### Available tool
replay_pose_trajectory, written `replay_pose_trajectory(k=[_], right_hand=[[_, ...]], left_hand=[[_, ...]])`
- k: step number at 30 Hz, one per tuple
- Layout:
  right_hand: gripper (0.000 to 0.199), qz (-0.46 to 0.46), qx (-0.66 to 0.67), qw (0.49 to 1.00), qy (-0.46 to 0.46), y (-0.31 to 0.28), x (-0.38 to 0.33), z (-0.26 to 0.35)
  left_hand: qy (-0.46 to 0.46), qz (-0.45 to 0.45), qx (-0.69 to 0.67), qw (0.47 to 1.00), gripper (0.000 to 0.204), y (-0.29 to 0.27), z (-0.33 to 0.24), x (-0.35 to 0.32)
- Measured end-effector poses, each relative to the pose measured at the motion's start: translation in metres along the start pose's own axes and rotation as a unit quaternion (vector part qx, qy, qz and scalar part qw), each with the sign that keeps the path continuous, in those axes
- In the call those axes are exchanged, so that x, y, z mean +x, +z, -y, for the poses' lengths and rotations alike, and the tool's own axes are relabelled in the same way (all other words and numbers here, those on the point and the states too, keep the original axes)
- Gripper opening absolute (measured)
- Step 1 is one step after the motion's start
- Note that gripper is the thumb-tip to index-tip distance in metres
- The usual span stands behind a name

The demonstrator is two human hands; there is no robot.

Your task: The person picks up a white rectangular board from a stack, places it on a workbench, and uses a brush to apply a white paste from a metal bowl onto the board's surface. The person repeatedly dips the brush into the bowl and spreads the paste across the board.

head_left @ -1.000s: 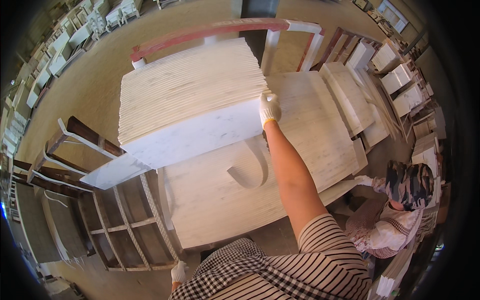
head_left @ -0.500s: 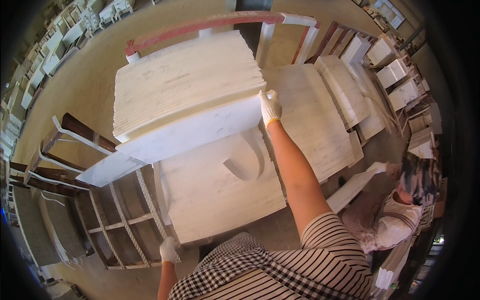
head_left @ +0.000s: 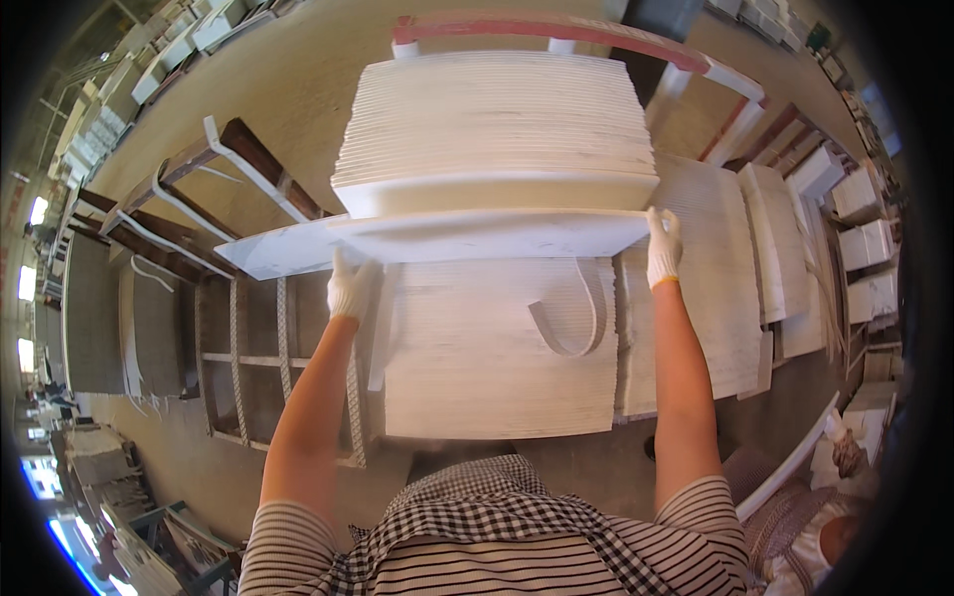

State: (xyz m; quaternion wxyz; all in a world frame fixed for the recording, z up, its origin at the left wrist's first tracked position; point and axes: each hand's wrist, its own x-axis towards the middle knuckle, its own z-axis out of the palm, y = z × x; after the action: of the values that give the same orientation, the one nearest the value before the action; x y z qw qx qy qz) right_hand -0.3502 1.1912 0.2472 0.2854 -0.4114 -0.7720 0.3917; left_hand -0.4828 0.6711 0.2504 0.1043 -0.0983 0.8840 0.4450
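A white stone slab (head_left: pixel 497 238) with faint grey veins leans out from the front of a tightly packed row of similar slabs (head_left: pixel 497 104). My right hand (head_left: pixel 665 246), in a white knit glove, pinches its right end. My left hand (head_left: pixel 348 288), gloved alike, is raised at the slab's left end, fingers apart and slightly blurred; whether they touch the slab is unclear. Another slab (head_left: pixel 283 248) sticks out to the left behind it. Below lies a second packed row (head_left: pixel 487 387) with a curled grey strap (head_left: pixel 594 323) on top.
A red-and-white rail (head_left: pixel 556 28) runs behind the slabs. Metal racks with rope-wrapped bars (head_left: pixel 283 323) stand at left. More slab rows (head_left: pixel 706 288) lie to the right. At lower right, a co-worker (head_left: pixel 810 536) is beside a long pale slab (head_left: pixel 790 462).
My left hand has risen from low beside the rack to the slab's left end. My right hand keeps its grip. The view has turned, shifting the stacks rightward.
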Motion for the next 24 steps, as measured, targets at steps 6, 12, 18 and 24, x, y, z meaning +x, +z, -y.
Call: replay_pose_trajectory(k=[6,12,18,24], right_hand=[[0.066,0.024,0.054,0.996,0.068,-0.001,0.001,-0.005],[0.067,0.034,0.079,0.993,0.079,0.000,0.006,-0.005],[0.068,0.023,0.044,0.993,0.104,-0.003,0.001,0.014],[0.061,-0.073,-0.284,0.903,-0.314,0.025,-0.059,0.071]], left_hand=[[0.041,-0.073,-0.144,0.986,0.090,0.021,-0.002,0.040],[-0.001,-0.036,-0.254,0.966,0.088,0.017,-0.013,0.041],[0.023,-0.057,-0.264,0.963,0.063,0.012,-0.013,0.059],[-0.017,-0.041,-0.286,0.957,0.057,0.012,0.003,0.061]])
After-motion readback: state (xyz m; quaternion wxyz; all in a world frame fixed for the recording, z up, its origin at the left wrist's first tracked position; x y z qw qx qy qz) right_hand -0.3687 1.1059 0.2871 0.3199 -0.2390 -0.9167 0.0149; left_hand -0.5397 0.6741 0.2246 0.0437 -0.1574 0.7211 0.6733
